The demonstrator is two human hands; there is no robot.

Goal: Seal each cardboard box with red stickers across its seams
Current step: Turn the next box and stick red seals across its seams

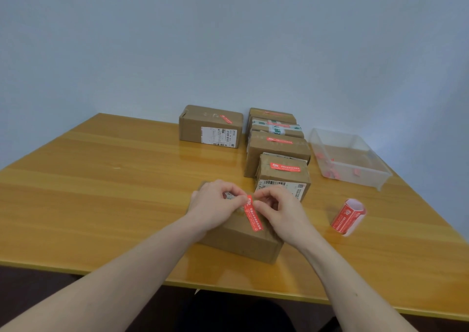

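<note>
A brown cardboard box [241, 240] lies near the table's front edge under both hands. A red sticker [253, 213] runs lengthwise over its top. My left hand [215, 205] and my right hand [276, 212] both have curled fingers pinching the sticker's far end, above the box top. A roll of red stickers [348, 216] lies on its side to the right of the box.
Several cardboard boxes with red stickers stand behind: one with a barcode label [283, 179], a larger one [276, 151], stacked ones [274, 123], and one at back left [210, 127]. A clear plastic bin [350, 159] with red scraps sits at right on the wooden table [101, 192].
</note>
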